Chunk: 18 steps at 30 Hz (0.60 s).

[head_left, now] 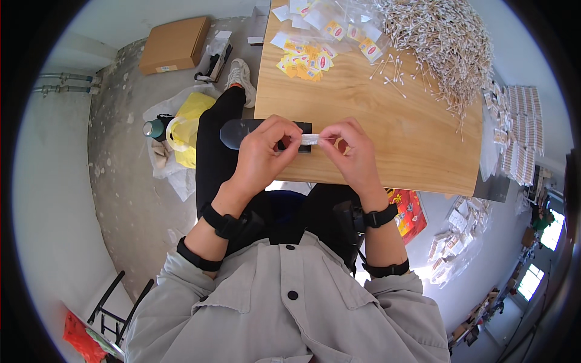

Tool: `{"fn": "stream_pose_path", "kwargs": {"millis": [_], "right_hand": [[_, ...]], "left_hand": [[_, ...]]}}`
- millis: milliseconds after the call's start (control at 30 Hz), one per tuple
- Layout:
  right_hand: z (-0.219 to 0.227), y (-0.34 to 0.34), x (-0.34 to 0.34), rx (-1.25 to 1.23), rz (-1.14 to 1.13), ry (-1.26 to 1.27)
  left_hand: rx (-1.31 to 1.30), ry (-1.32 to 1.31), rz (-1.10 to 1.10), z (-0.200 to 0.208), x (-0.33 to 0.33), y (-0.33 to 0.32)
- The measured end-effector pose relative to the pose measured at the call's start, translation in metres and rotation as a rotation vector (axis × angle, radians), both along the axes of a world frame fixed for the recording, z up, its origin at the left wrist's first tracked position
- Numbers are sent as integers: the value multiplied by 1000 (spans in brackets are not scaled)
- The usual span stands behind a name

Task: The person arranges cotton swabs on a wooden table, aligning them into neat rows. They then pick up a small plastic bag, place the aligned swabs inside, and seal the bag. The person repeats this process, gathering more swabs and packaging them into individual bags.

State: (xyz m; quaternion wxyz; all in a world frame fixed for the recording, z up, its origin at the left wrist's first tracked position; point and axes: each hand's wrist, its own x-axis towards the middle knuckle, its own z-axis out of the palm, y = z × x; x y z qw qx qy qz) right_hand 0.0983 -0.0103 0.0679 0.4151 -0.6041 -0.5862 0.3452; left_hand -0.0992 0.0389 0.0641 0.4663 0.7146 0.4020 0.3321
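Over the near edge of the wooden table (375, 115), both my hands pinch a small whitish, translucent strip (309, 139) stretched between them. My left hand (264, 148) grips its left end between thumb and forefinger. The right end is pinched the same way by my right hand (351, 150). What kind of thing the strip is, I cannot make out. Beneath it lies a flat dark object (237, 132) with a rounded left end, partly hidden by my left hand. Farther off sit a heap of yellow-and-white labels (307, 60) and several clear plastic bags (339, 17).
A big pile of cotton swabs (439, 45) covers the table's far right, with loose swabs (394, 71) beside it. Packed swab bundles (521, 130) stand past the right edge. On the floor at left are a yellow bag (192, 124), a green-capped bottle (152, 129) and a cardboard box (175, 45).
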Motion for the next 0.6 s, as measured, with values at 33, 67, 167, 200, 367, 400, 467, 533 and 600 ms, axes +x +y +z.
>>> {"fn": "stream_pose_path", "kwargs": {"millis": [33, 67, 167, 200, 367, 400, 467, 533, 600], "right_hand": [[0, 0, -1, -1, -6, 5], [0, 0, -3, -5, -10, 9], [-1, -1, -5, -17, -17, 16], [1, -1, -5, -20, -15, 15], [2, -1, -7, -7, 7, 2], [1, -1, -9, -5, 19, 15], [0, -2, -11, -16, 25, 46], [-2, -3, -12, -44, 12, 84], [-3, -4, -12, -52, 20, 105]], "left_hand": [[-6, 1, 3, 0, 1, -1], [8, -1, -8, 0, 1, -1], [30, -11, -32, -3, 2, -1], [24, -15, -34, -5, 2, 0], [28, 0, -48, -6, 4, -2], [44, -2, -51, -8, 5, -3], [-35, -4, -11, -7, 7, -7], [-224, -5, 73, -4, 10, -12], [-361, -75, 67, -14, 7, -15]]}}
